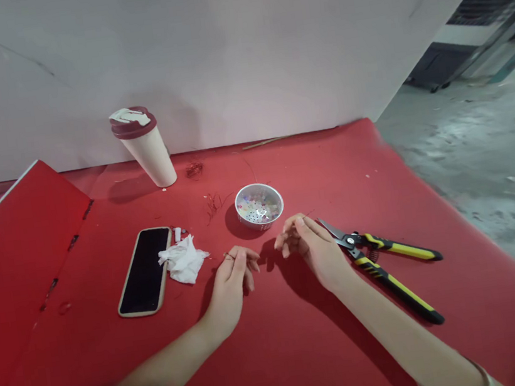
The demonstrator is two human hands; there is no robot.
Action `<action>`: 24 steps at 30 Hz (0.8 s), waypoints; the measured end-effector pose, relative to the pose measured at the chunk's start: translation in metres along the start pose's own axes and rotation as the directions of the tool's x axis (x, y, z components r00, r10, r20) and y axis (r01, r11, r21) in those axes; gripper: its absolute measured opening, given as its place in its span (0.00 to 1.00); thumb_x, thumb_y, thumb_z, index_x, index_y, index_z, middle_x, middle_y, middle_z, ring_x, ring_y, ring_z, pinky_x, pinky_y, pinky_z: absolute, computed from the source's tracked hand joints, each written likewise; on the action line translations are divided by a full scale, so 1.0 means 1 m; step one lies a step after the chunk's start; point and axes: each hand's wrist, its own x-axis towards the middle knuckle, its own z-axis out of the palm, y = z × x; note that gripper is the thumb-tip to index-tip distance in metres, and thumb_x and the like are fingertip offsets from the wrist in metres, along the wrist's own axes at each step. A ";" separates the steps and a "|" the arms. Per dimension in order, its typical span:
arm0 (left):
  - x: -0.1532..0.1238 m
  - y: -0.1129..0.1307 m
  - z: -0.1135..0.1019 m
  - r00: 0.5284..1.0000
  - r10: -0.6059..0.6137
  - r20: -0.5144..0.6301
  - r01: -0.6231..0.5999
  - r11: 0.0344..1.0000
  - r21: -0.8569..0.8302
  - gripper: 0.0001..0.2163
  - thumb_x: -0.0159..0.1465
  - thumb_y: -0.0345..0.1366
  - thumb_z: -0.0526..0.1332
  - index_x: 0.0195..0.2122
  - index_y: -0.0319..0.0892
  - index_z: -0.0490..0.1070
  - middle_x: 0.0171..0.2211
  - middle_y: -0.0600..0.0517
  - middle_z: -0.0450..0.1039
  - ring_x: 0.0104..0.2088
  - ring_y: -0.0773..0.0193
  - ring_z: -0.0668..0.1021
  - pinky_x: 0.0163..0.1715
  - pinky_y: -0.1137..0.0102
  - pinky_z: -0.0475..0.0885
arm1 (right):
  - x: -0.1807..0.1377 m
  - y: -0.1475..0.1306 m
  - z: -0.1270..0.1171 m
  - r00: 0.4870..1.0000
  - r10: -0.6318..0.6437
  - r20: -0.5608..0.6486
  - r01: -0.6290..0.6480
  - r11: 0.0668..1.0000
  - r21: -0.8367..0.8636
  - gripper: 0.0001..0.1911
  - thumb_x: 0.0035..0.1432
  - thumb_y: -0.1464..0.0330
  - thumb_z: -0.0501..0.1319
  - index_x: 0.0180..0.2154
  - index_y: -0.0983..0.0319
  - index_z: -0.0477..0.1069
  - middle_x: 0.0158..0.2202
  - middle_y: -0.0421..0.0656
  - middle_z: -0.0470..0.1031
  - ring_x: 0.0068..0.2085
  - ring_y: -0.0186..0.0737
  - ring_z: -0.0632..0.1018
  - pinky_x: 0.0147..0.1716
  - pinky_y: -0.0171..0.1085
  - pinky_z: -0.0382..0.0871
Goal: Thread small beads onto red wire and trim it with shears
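My left hand point(231, 283) is raised over the red tabletop, thumb pressed to the index finger. A thin dark line shows at its fingers, too fine to name. Opposite it, my right hand point(315, 249) is also pinched, with a thin reddish strand near its fingertips. What either pinch holds, if anything, I cannot make out. Just beyond the hands stands a small perforated metal bowl point(261, 223) with many small coloured beads or pieces inside. Yellow-and-black shears point(386, 274) lie with blades spread, their tips beside my right hand.
A phone point(143, 272) and a crumpled white tissue point(184, 261) lie to the left. A white tumbler point(150, 153) with a maroon lid stands behind them. Tangled red wire point(194, 169) lies near the wall point(239, 56). A red folded board point(21, 268) rises at far left.
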 end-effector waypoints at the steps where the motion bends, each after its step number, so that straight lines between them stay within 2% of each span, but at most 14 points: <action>1: 0.000 0.001 0.000 1.000 -0.009 0.019 0.009 1.000 0.024 0.16 0.64 0.47 0.49 0.30 0.40 0.66 0.22 0.56 0.62 0.18 0.73 0.62 0.21 0.73 0.57 | 0.000 0.001 0.000 1.000 -0.006 0.015 0.006 1.000 0.003 0.15 0.56 0.54 0.56 0.28 0.59 0.65 0.23 0.40 0.73 0.23 0.35 0.70 0.26 0.36 0.63; 6: -0.002 0.004 0.000 0.996 -0.043 0.076 0.040 0.998 0.051 0.17 0.64 0.47 0.48 0.27 0.39 0.65 0.19 0.57 0.60 0.18 0.73 0.61 0.20 0.74 0.55 | -0.003 0.003 0.002 0.998 0.005 0.070 -0.004 1.000 -0.020 0.15 0.58 0.55 0.55 0.28 0.60 0.65 0.22 0.39 0.73 0.21 0.33 0.68 0.25 0.35 0.61; 15: 0.001 0.003 0.000 0.999 -0.037 -0.027 0.036 0.998 -0.056 0.14 0.62 0.47 0.53 0.30 0.41 0.63 0.18 0.60 0.59 0.15 0.75 0.59 0.16 0.76 0.54 | -0.006 0.001 0.004 0.976 0.157 0.150 -0.125 0.972 -0.201 0.16 0.59 0.56 0.53 0.27 0.60 0.63 0.20 0.38 0.72 0.19 0.32 0.67 0.22 0.34 0.60; 20: 0.006 -0.002 -0.001 0.996 -0.029 -0.084 0.012 0.982 -0.191 0.13 0.61 0.46 0.56 0.30 0.42 0.61 0.17 0.61 0.59 0.13 0.76 0.59 0.15 0.76 0.54 | -0.009 0.001 0.003 0.961 0.191 0.198 -0.132 0.952 -0.275 0.17 0.59 0.55 0.52 0.27 0.60 0.64 0.19 0.38 0.71 0.20 0.33 0.68 0.21 0.33 0.60; 24: 0.005 -0.005 -0.003 0.996 -0.021 -0.089 0.003 0.982 -0.189 0.14 0.62 0.47 0.54 0.30 0.41 0.64 0.17 0.60 0.58 0.15 0.75 0.59 0.17 0.76 0.55 | -0.010 -0.001 0.004 0.955 0.213 0.206 -0.127 0.922 -0.366 0.18 0.60 0.55 0.51 0.27 0.60 0.64 0.18 0.38 0.70 0.18 0.31 0.66 0.19 0.32 0.58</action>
